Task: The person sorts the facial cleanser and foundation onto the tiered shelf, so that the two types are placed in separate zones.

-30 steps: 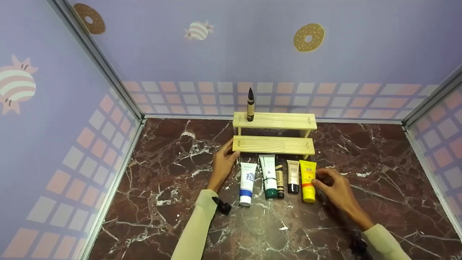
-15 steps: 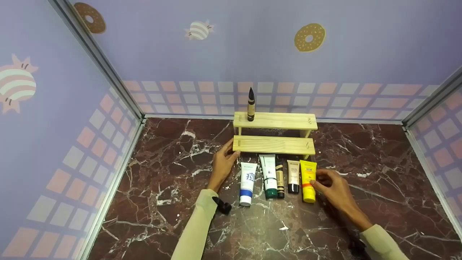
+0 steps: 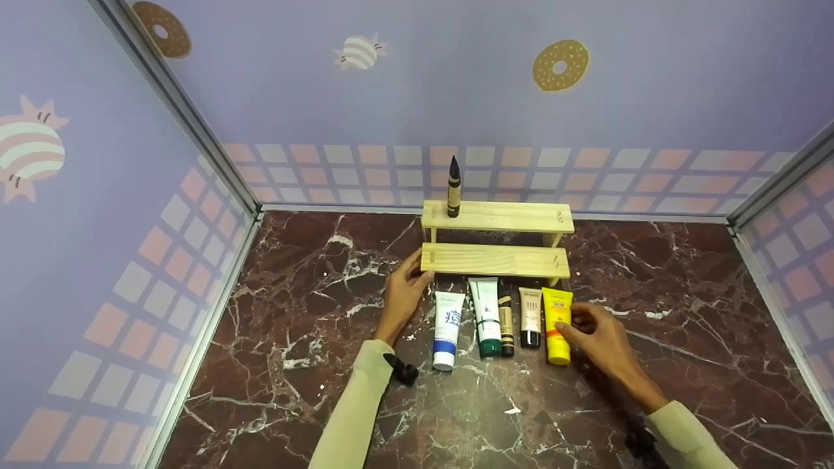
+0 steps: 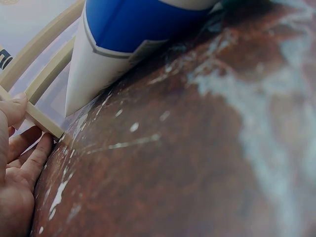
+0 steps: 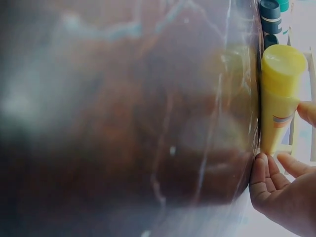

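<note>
In the head view my left hand [image 3: 403,293] grips the left end of a two-step wooden display rack [image 3: 495,259], thumb in front and fingers at the outer side. My right hand [image 3: 603,339] pinches a yellow squeeze tube [image 3: 557,326] that lies on the tabletop; the right wrist view shows the thumb on its upper face and fingers [image 5: 269,177] low beside it. Left of that tube lie a BB cream tube [image 3: 530,318], a black-and-gold tube [image 3: 505,322], a white tube with a green cap [image 3: 485,319] and a white tube with a blue band [image 3: 448,332].
A pointed black-and-gold tube [image 3: 454,187] stands upright on the rack's top step, near its left end. Purple patterned walls [image 3: 417,78] close off the back and both sides. Dark marbled tabletop [image 3: 313,312] extends around the items.
My right thumb has shifted slightly left over the yellow tube. The left hand keeps its place on the rack, and the tubes lie as before.
</note>
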Demonstrator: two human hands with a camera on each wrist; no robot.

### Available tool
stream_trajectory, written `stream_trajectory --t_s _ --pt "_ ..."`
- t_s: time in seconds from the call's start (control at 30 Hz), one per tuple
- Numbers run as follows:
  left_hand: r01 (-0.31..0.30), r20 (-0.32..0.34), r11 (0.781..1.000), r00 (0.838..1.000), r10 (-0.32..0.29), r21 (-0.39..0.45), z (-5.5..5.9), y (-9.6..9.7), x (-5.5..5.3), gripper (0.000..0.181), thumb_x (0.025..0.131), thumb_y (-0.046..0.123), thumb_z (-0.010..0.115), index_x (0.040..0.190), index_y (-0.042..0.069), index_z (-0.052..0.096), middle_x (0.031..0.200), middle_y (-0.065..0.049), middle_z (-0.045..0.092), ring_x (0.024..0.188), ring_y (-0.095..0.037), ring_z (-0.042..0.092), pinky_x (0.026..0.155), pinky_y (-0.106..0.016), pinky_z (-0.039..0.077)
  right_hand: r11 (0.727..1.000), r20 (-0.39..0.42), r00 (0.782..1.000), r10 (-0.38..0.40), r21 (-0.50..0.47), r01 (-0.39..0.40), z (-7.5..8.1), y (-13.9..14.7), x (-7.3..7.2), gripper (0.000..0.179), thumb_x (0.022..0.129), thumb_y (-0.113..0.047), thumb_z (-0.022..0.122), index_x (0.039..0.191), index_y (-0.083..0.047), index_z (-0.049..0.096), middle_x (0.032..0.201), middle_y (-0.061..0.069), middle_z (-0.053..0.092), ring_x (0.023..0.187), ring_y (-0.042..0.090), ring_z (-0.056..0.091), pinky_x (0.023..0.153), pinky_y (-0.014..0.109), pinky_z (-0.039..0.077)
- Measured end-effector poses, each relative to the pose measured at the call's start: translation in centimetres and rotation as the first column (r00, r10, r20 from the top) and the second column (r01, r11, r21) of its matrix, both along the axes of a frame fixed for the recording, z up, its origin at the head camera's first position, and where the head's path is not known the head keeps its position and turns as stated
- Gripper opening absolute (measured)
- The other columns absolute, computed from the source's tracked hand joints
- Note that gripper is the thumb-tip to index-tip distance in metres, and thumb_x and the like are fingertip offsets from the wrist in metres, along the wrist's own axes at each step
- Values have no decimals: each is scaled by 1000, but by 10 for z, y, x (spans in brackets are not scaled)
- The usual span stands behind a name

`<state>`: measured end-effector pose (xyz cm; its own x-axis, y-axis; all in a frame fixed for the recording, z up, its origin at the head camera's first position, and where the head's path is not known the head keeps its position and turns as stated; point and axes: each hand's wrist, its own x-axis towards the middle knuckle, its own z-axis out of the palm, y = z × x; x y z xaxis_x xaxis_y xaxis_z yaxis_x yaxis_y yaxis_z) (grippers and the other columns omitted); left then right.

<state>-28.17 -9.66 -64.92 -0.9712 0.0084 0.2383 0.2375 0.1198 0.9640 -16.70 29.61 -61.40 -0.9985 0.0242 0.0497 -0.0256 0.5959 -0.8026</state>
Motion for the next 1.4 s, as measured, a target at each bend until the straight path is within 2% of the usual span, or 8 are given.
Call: stream_trajectory --t_s 0.3,0.6,0.8,1.03,1.4 --pt "5 3 1000 1000 -5 16 1 0 1 58 104 3 77 158 -1 57 145 -28 68 134 -38 68 104 -37 63 999 21 1000 -16 29 15 -1 -4 -4 60 98 -27 87 139 10 65 120 26 74 107 38 72 93 37 61" --pt "22 -21 1000 1000 -22 17 -1 -1 0 58 104 5 77 158 -2 57 144 -28 68 134 -40 68 105 -43 63 997 34 998 -49 61 46 -4 -11 -7 63 97 -28 87 140 11 62 119 26 70 106 36 68 92 38 58" --pt "14 -20 1000 1000 -13 16 0 -1 0 58 104 3 77 158 -3 56 145 -29 68 134 -40 67 105 -40 63 993 41 995 -94 77 91 -6 -17 -9 69 97 -31 87 140 14 60 120 28 67 106 38 66 93 43 56" --pt "16 -18 1000 1000 -15 19 -1 -1 -1 58 104 3 76 158 -4 56 145 -29 67 135 -39 67 104 -36 63 989 34 992 -123 85 119 -6 -24 -8 70 95 -28 88 140 17 58 125 34 64 111 44 65 99 54 56" --pt "4 -11 1000 1000 -4 -4 -1 -1 0 58 104 4 77 158 -3 56 145 -28 67 135 -39 67 106 -37 62 986 42 989 -142 96 137 -8 -26 -10 71 94 -27 88 139 19 59 121 35 66 108 45 64 98 57 54"
